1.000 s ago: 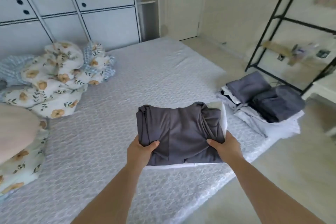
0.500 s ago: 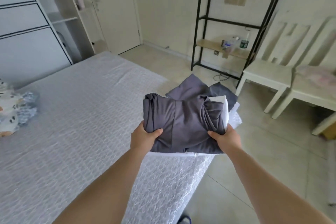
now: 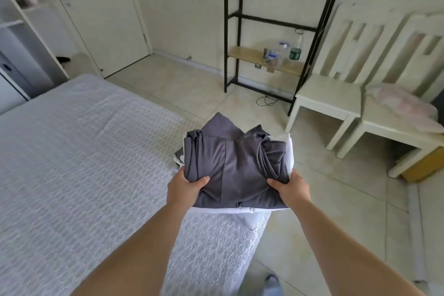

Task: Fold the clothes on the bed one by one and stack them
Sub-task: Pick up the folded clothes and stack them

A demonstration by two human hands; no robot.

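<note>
Fingers of your left hand and right hand curled, gripping folded grey garment over stack at 12 o'clock, bed corner. Risk: loose bunched folds at 2 o'clock unravel on release; stack near edge could topple.
</note>
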